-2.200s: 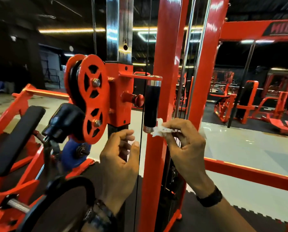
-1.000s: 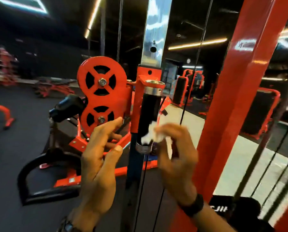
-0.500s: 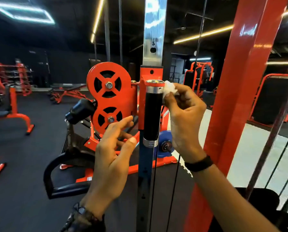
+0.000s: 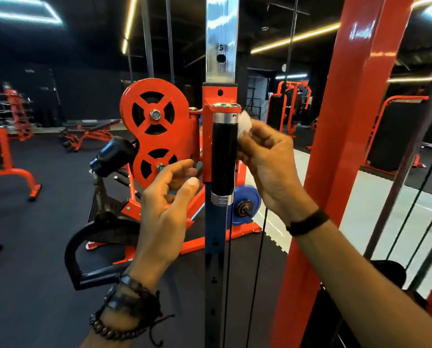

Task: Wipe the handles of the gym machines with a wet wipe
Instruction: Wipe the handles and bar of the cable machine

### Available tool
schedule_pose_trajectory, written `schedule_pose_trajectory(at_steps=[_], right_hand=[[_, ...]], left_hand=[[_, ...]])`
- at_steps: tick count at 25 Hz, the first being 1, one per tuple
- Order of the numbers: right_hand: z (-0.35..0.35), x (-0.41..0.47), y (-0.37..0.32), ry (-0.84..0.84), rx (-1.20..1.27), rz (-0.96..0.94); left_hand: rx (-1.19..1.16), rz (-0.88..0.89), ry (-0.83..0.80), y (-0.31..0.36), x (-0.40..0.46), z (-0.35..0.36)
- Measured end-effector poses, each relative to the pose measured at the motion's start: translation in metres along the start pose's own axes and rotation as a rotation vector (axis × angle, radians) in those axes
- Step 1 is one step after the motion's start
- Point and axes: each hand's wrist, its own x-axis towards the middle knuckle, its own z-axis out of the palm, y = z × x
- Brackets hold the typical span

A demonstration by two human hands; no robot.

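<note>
Dark gym w/ black walls & ceiling, lit by ceiling light strips. Black rubber floor, pale section at right. Orange benches & racks in bkgd; blue weight plate nearby.

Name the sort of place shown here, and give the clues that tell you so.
Most likely a gym: an orange cable pulley on a numbered chrome post, weight benches on dark matting, and a blue weight plate.
</note>
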Motion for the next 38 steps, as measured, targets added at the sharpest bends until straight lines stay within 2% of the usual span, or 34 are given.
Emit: schedule_pose_trajectory(at_steps=[4, 9, 14, 19, 23, 25, 29, 31, 34, 36, 38], right_hand=[[-0.008, -0.035, 0.014, -0.154, -0.228, 0.112], [-0.001, 0.007, -0.034, -0.123, -0.023, 0.102], [-0.004, -0.036, -0.006, -0.306, 0.150, 0.416], [0.006, -0.001, -0.026, -0.364, 0.252, 0.259], [-0.001, -0.032, 0.013, -0.448, 0.164, 0.404], [-0.003, -0.040, 0.024, -0.402, 0.176, 0.405], [0.004, -0.043, 0.027, -0.249, 0.336, 0.297], [0.005, -0.044, 0.024, -0.166, 0.282, 0.221], [0.008, -0.054, 0.021, -0.076, -0.032, 0.023], [0.006, -0.064, 0.022, 0.083, -0.385, -0.310], [0.005, -0.071, 0.022, 0.127, -0.691, -0.684]], left_hand=[[-0.017, 0.000, 0.037, 0.000, -0.001, -0.009], [-0.032, 0.025, 0.030, 0.002, 0.003, -0.007], [-0.039, 0.012, 0.040, -0.003, 0.000, -0.013], [-0.037, 0.038, -0.004, 0.003, 0.007, -0.006], [0.100, 0.125, -0.020, 0.003, 0.013, -0.005], [0.137, 0.118, -0.054, 0.003, 0.012, -0.001], [0.106, 0.025, 0.026, -0.001, 0.007, 0.004], [0.096, -0.025, 0.034, -0.003, 0.006, 0.006], [0.009, -0.048, 0.016, 0.005, 0.007, 0.011], [-0.075, -0.003, 0.037, 0.015, 0.012, 0.015], [-0.108, 0.054, 0.040, 0.027, 0.017, 0.019]])
